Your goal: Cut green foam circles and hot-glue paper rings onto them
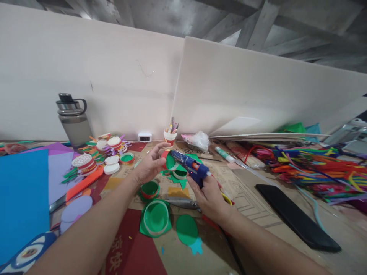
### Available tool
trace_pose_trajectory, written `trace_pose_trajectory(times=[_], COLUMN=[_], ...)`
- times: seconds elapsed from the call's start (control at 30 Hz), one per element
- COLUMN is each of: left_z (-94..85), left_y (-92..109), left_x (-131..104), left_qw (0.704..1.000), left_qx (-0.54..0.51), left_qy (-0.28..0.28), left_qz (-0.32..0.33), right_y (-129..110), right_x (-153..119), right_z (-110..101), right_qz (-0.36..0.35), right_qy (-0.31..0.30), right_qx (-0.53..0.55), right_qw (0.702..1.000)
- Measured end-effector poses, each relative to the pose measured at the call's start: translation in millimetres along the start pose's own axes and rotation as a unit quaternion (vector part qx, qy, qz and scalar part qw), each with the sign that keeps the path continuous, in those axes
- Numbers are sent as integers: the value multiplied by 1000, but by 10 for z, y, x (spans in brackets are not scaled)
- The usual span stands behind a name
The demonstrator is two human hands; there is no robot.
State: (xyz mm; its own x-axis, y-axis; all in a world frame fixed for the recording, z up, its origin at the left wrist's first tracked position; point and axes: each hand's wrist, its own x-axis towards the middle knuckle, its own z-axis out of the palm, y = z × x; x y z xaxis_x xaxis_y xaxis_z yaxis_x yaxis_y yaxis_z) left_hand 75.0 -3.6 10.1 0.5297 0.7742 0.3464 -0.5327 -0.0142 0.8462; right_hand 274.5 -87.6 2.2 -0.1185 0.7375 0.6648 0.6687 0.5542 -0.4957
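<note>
In my left hand (153,162) is a small red paper cup section (169,160) with a green inside, tipped toward the right. My right hand (208,194) grips a blue hot glue gun (190,166), its nozzle at the cup section's opening. Below them lie a green-lined ring (149,189) and another ring on a green square (156,217). A green paper disc (187,229) and a light blue cut-out (196,246) are nearer to me. Scissors (182,203) lie partly under my right hand.
Finished-looking red and white paper pieces (84,162), an orange utility knife (84,185) and coloured sheets (24,191) lie left. A bottle (74,124) and a pen cup (170,136) stand at the back. A black case (296,217) and pipe cleaners (318,168) lie right.
</note>
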Motion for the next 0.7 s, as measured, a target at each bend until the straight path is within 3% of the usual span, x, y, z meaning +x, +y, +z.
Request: trace_pose_trajectory(times=[0.23, 0.7], left_z=[61, 280], left_y=[73, -19], left_x=[2, 168], left_qw=[998, 990], left_qx=[-37, -46], left_qy=[-13, 110], left_qz=[-44, -76], right_y=[0, 173], right_x=[8, -23], right_z=[8, 89], right_qz=[-7, -78], right_qy=[2, 1], right_qx=[-22, -63], right_qw=[1000, 995])
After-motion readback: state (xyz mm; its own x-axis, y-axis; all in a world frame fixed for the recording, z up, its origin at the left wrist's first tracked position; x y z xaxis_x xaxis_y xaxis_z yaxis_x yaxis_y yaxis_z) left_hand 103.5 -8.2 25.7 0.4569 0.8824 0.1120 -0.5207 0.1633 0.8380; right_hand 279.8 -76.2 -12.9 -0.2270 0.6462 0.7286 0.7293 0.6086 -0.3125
